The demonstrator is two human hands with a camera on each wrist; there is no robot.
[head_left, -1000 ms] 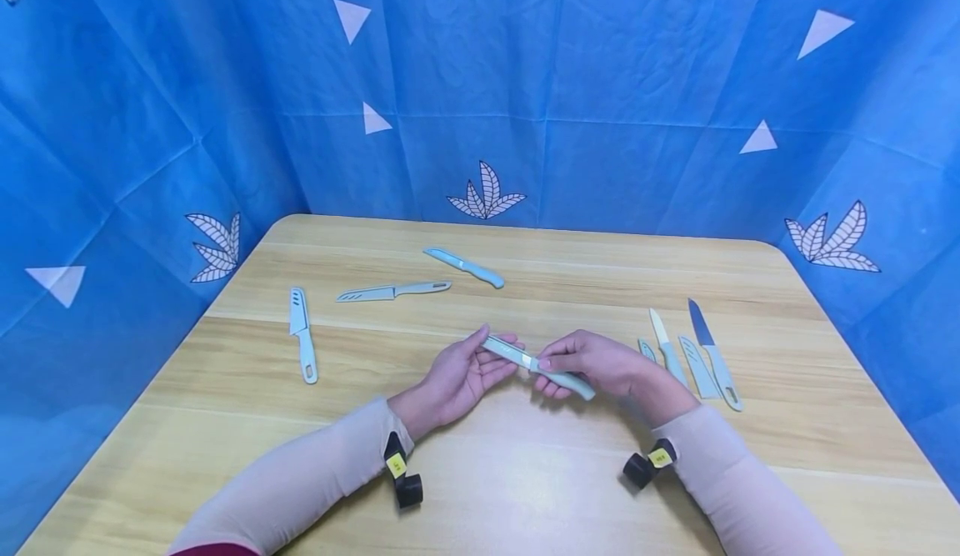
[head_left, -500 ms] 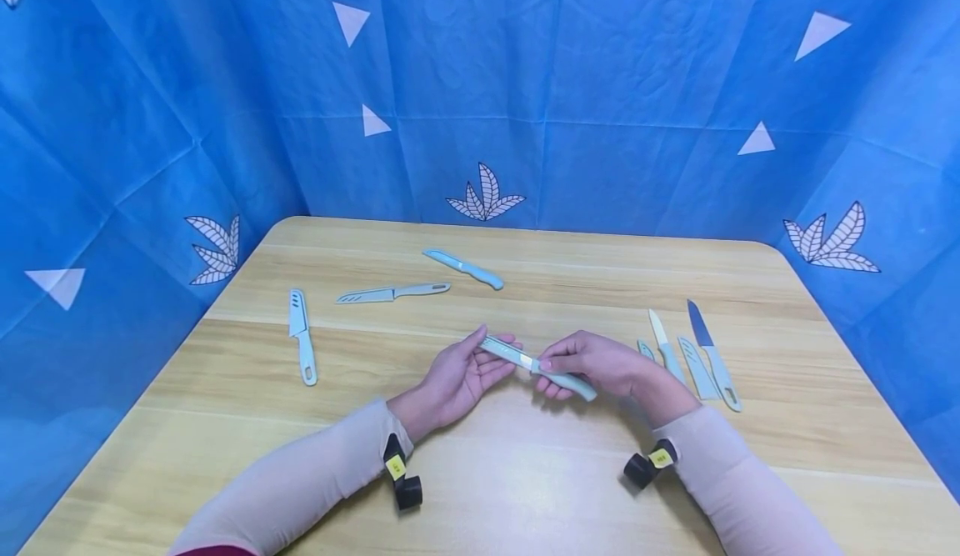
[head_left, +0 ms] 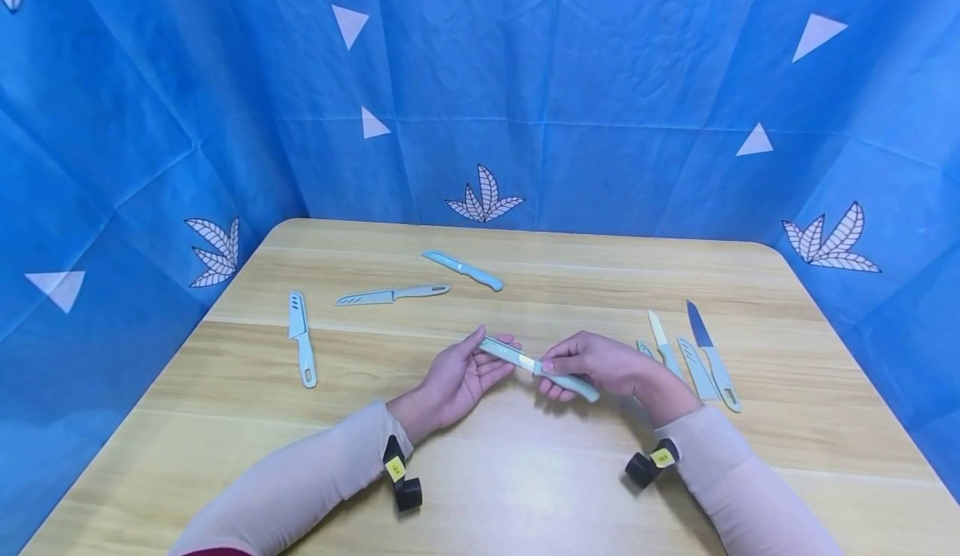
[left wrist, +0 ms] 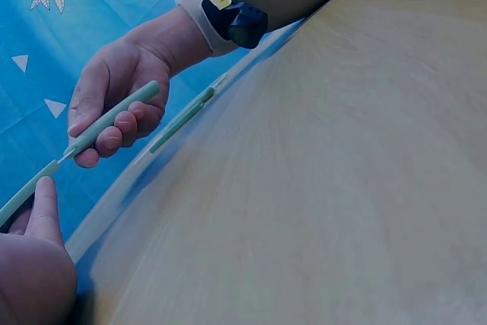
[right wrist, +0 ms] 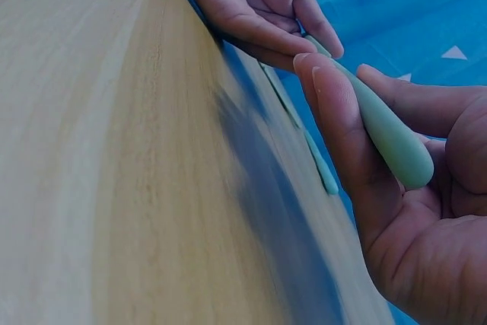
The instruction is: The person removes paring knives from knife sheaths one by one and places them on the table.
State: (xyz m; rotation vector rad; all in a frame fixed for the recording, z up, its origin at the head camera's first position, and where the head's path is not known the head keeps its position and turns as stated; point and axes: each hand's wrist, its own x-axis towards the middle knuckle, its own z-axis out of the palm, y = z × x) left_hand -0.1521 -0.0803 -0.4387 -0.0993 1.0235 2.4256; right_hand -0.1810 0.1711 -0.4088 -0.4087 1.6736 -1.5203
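Note:
My right hand [head_left: 592,363] pinches the pale green handle of a small knife [head_left: 567,381] between thumb and fingers. The blade runs into a slotted green sheath [head_left: 498,349], with a short bright strip of metal bare between sheath and handle. My left hand [head_left: 457,379] holds the sheath with its thumb on top and fingers underneath, palm turned up. In the left wrist view the knife handle [left wrist: 114,118] lies across the right hand's curled fingers. The right wrist view shows the handle's rounded butt [right wrist: 411,161]; the sheath there is mostly hidden by the left hand.
Three sheathed knives lie farther back and left: one upright [head_left: 302,339], one sideways [head_left: 392,293], one slanted [head_left: 462,270]. On the right rest a white-bladed knife [head_left: 664,343], a dark-bladed knife [head_left: 712,356], a loose sheath [head_left: 697,369] and another partly hidden sheath [head_left: 643,348].
The bare strip of blade between sheath and handle is slightly longer, as the right hand has shifted a little to the right with the handle. The left hand stays nearly still.

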